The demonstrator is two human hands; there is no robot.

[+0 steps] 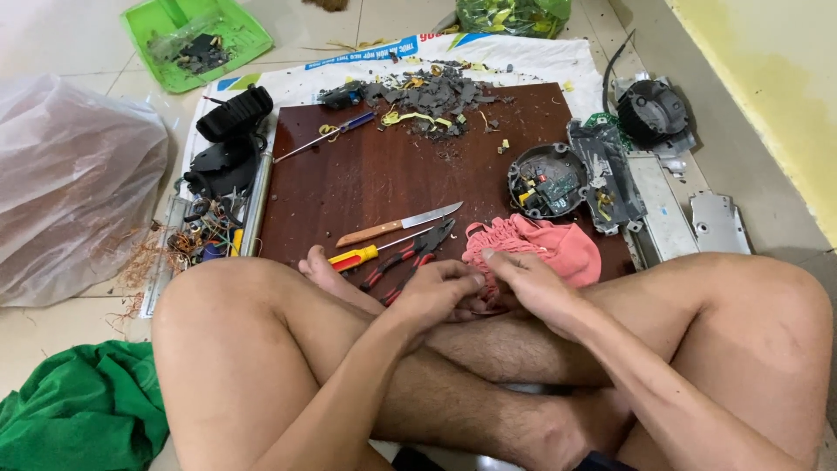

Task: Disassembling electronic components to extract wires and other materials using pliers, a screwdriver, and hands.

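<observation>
I sit cross-legged at the near edge of a dark brown board (384, 170). My left hand (438, 292) and my right hand (532, 283) meet over my shins, both gripping the near edge of a pink ruffled cloth (545, 244) that lies on the board. Just left of my left hand lie red-handled pliers (408, 257), a red and yellow screwdriver (366, 255) and a wooden-handled knife (397, 225).
A pile of grey fragments and yellow strips (432, 96) sits at the board's far edge. A round opened casing with a circuit board (547, 181), metal plates (719, 222) and a black motor part (652, 112) lie right. Left are black parts (228, 139), wires, a clear bag (74, 187), a green tray (196, 39) and green cloth (83, 410).
</observation>
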